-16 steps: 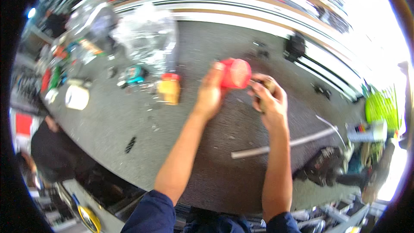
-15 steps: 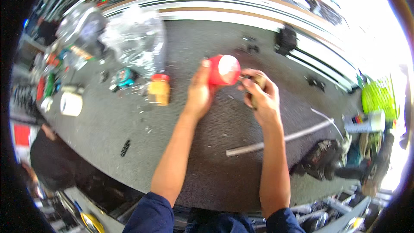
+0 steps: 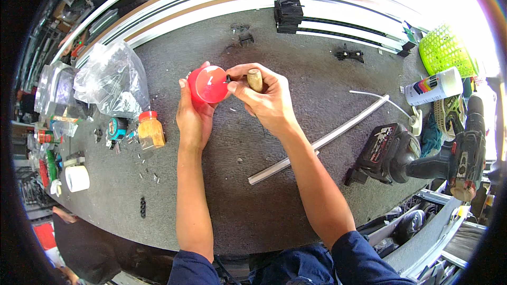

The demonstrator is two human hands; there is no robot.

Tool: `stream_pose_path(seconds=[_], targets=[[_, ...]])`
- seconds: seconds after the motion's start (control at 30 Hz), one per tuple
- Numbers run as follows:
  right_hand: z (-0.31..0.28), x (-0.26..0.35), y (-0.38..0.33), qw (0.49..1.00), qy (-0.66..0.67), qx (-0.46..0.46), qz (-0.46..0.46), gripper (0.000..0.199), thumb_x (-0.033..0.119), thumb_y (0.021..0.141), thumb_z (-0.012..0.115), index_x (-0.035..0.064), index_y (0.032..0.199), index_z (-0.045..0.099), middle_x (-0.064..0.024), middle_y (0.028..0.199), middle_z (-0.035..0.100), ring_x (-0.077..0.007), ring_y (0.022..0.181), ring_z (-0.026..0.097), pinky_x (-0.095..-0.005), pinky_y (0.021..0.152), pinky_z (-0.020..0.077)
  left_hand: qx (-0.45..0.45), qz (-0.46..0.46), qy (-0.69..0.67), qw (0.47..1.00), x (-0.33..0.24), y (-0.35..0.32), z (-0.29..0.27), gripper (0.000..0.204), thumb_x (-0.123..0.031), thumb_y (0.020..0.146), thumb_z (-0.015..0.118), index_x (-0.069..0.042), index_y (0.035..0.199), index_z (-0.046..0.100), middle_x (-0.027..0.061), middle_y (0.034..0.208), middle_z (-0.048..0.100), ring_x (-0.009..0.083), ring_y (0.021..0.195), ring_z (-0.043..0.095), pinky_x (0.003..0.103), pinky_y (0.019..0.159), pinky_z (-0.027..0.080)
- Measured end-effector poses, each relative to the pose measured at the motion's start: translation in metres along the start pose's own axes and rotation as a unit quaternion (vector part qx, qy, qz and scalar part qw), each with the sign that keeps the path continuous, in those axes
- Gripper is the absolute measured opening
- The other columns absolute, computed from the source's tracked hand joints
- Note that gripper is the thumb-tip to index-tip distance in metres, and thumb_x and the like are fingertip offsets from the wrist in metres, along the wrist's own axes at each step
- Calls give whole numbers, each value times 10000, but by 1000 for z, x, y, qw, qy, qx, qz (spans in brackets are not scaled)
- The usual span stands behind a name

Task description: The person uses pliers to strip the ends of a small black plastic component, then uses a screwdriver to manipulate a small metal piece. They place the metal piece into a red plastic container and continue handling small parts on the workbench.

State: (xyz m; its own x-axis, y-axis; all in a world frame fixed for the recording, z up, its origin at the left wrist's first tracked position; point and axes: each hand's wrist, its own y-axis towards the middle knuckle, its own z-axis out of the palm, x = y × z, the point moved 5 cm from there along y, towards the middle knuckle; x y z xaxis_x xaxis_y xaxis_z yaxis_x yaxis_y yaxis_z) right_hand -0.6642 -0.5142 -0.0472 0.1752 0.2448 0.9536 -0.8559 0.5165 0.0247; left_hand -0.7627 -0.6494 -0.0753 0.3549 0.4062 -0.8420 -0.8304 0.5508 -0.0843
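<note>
My left hand (image 3: 191,113) is wrapped round a red cup-shaped container (image 3: 212,85), with the thumb along its left side and its round face tilted toward me. At the container's right edge, my right hand (image 3: 270,104) pinches a small black piece (image 3: 228,78) between thumb and forefinger. A light wooden handle (image 3: 254,80) is also held in that hand and sticks up between the fingers; the rest of this tool is hidden. Whether the black piece touches the container I cannot tell.
On the left are a clear plastic bag (image 3: 113,82), an orange-yellow jar with a red lid (image 3: 151,131), a teal tape measure (image 3: 116,128) and a white roll (image 3: 77,178). A pale strip (image 3: 322,140), a cordless drill (image 3: 422,166) and a spray can (image 3: 434,87) lie right.
The whole view has shifted, so the bench things sit elsewhere in the picture. My right fingers have come closer to the red container's edge, and the wooden handle now points up more plainly.
</note>
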Motion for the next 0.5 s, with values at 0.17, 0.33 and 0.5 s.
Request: stream_pose_path(seconds=[0.17,0.33,0.5], targets=[[6,2,-1,997,-28,-4,-68,196,15,873,781,21,1057,714,-19,960,725,-66,876,631,-258,796,546,15,-3,-9,1000,0,0,0,610,-485,1127,314,-1,1452,495,131,1488,547,242,1330,569,418,1086,512],[9,4,-3,991,-76,-18,-112,193,21,879,800,17,1051,713,-10,960,714,-62,887,617,-251,809,542,19,0,0,1000,-1,-1,0,616,-488,1125,324,4,1453,496,138,1435,583,234,1309,582,401,1080,507],[7,4,-2,989,-90,-28,-114,211,35,847,804,34,1037,712,-48,987,742,-99,915,665,-287,845,554,26,13,18,999,-3,-3,4,623,-487,1125,329,10,1467,482,150,1415,594,231,1305,584,389,1091,489]])
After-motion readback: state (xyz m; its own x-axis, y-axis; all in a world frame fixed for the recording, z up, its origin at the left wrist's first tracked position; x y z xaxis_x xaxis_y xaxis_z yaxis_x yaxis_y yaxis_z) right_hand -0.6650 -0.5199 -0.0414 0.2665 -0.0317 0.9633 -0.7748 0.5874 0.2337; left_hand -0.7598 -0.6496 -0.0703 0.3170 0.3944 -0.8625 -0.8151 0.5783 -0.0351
